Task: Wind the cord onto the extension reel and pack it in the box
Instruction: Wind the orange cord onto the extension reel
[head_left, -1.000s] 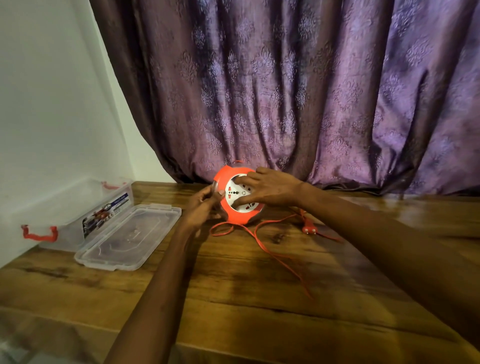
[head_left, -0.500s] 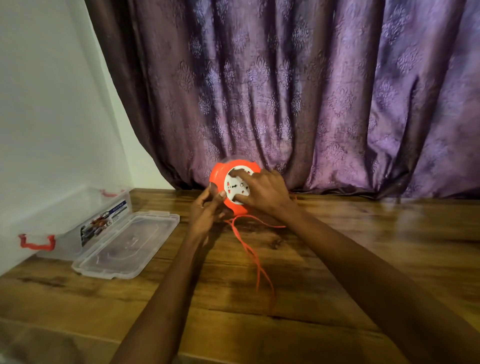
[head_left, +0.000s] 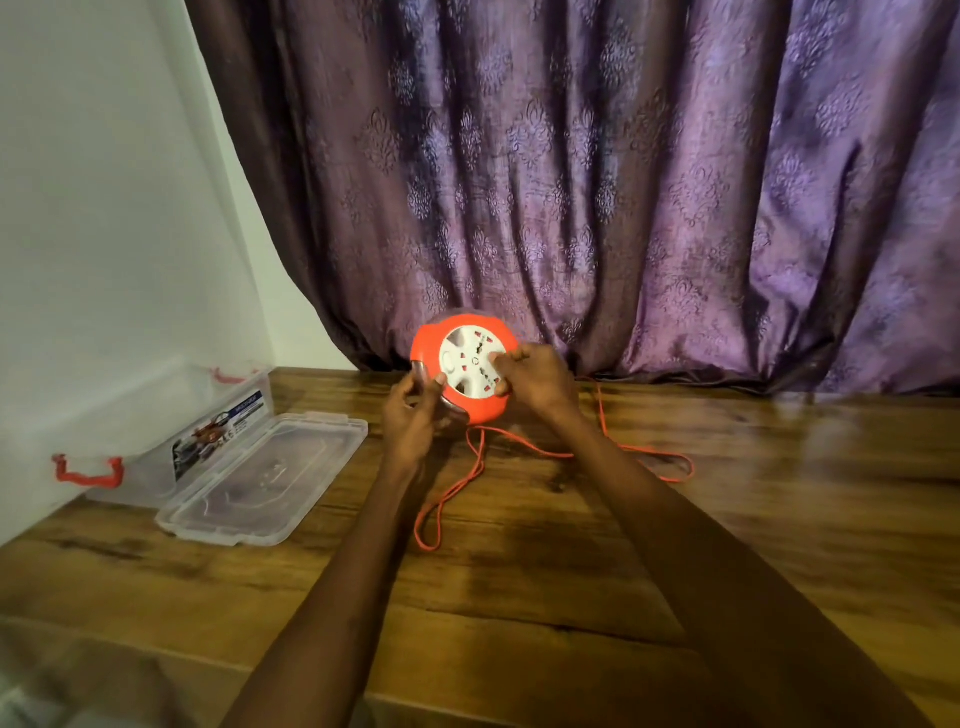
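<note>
The round orange extension reel (head_left: 478, 410) with a white socket face is held upright above the wooden table, its face toward me. My left hand (head_left: 413, 415) grips its left edge, thumb on the orange rim. My right hand (head_left: 537, 384) grips the right side, fingertips on the white face. The orange cord (head_left: 457, 488) hangs from the reel's underside, loops on the table in front and trails off to the right behind my right forearm. The clear plastic box (head_left: 156, 431) with red handles stands open at the left by the wall.
The box's clear lid (head_left: 265, 478) lies flat on the table beside the box. A purple patterned curtain (head_left: 623, 182) hangs right behind the reel. A white wall (head_left: 104, 208) bounds the left side. The wooden table (head_left: 571, 571) stretches toward me.
The reel has been lifted off the table and turned face toward me. The loose cord has shifted, with one loop in front and another off to the right.
</note>
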